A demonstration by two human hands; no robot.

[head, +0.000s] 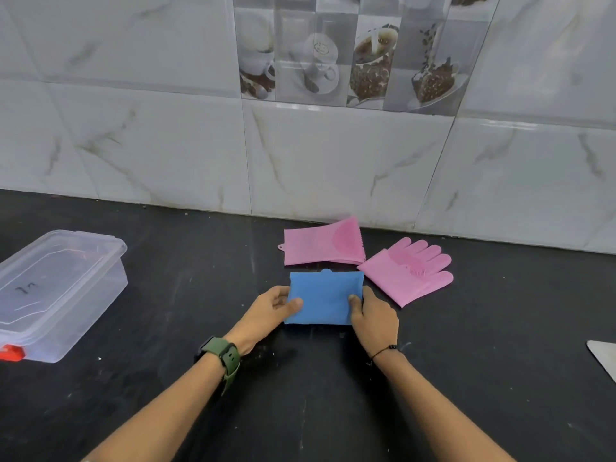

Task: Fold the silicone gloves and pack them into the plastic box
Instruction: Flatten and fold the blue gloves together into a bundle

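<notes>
A blue silicone glove (325, 296), folded into a flat rectangle, lies on the black counter (200, 378) at the centre. My left hand (271, 306) pinches its left edge and my right hand (373, 315) pinches its right edge. Behind it lies a pink glove (321, 243) with its fingers folded over. A second pink glove (408, 270) lies flat and spread out to the right. The clear plastic box (56, 291) with its lid on and a red clip stands at the far left.
A tiled wall (300, 155) rises right behind the gloves. A pale flat object (605, 356) pokes in at the right edge of the counter.
</notes>
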